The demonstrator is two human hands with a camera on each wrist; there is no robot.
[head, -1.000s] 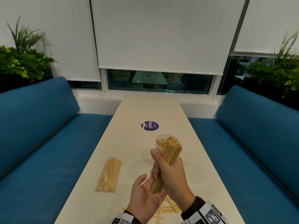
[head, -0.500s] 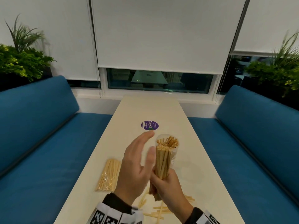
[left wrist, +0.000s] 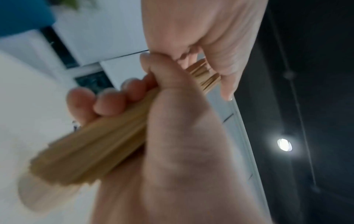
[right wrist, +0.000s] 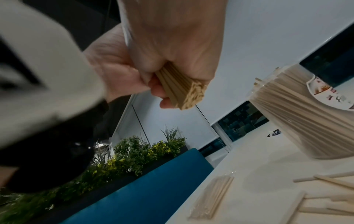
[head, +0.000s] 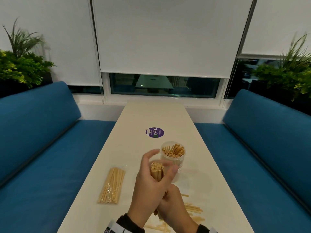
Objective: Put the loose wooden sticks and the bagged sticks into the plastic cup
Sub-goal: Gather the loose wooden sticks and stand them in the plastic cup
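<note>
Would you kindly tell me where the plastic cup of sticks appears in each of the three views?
Head: the plastic cup stands on the table just past both hands, centre of frame.
Left wrist: not identifiable; hands and the held bundle fill the view.
Right wrist: at the right edge, tilted by the lens, sticks visible through its wall.
Shared landmark: the bagged sticks, left of the hands in the head view, bottom centre-right in the right wrist view.

I sit at a long cream table point(head: 156, 115) that runs away from me to a window point(head: 161, 84) showing dark glass under white roller blinds point(head: 168, 34). Blue upholstered benches point(head: 42, 140) flank it on both sides. Leafy green plants point(head: 20, 68) stand behind each backrest. A round purple sticker point(head: 154, 132) lies on the tabletop.
</note>
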